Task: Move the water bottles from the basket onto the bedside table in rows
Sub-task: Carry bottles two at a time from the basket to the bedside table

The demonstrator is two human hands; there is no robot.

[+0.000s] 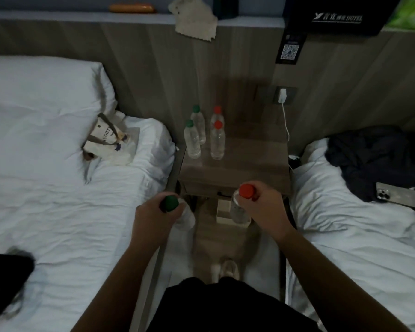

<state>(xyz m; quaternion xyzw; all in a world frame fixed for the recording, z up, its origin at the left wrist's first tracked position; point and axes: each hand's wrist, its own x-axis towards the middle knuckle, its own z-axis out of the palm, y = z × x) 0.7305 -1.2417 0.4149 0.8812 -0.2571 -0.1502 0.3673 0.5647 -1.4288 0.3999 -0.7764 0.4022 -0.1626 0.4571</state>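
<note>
- Rumpled white-sheeted left bed [58,200] and white-sheeted right bed [359,248], narrow aisle in between.
- Grey-brown wood-grain bedside table [249,164] at the far end of that aisle, backed against the wall panel.
- Dark crumpled jacket [374,154] dumped on the far part of the right bed.
- Cream canvas tote bag [108,140] lying on the left bed, near the table's left side.
- Left hand [151,216] wrapped round the neck of a clear plastic green-capped bottle [186,218], just off the table's near left corner.
- Right hand [264,207] clamped right under the cap of a clear plastic red-capped bottle [240,212], in front of the table's near edge.
- Hands apart, one bottle each, neither bottle on the tabletop.
- Silver phone [398,195] face down on the right bed, just near of the jacket.
- Four more clear bottles upright on the far left of the tabletop, two by two: green-capped pair [192,142] left, red-capped pair [217,142] right.
- Small white charger [282,95] plugged into the wall, far right of the table.
</note>
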